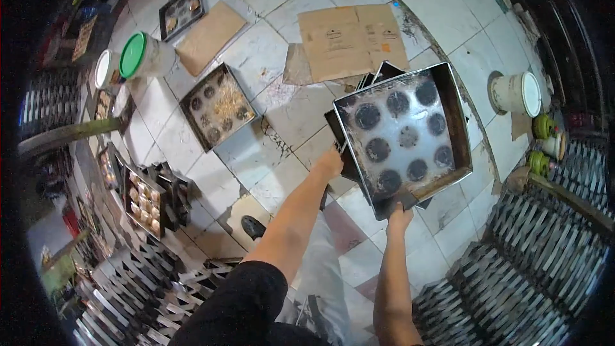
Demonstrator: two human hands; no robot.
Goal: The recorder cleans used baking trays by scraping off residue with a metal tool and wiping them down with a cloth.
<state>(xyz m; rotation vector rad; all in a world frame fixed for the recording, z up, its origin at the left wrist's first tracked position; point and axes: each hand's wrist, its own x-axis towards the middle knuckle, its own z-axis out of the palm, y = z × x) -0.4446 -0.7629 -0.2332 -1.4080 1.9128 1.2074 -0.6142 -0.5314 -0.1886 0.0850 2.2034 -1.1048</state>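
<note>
A square metal baking pan (408, 136) with raised walls tops a stack of similar pans, set at uneven angles. Rows of dark round marks cover its worn, shiny bottom. My left hand (330, 163) is closed on the left edge of the darker pans (342, 146) beneath it. How many pans it grips is hidden. My right hand (399, 218) grips the near edge of the stack, by a dark flap or corner (395, 204) that I cannot make out clearly. The stack hides part of the tiled floor (293, 125) below.
Left of the stack, another pan (218, 108) holds yellowish crumbs. Flattened cardboard (353, 41) lies beyond. A green-lidded bucket (133, 55) stands left, a white bucket (516, 92) right. Stacked pans (533, 250) line the near right; a tray of small baked goods (144, 204) sits left.
</note>
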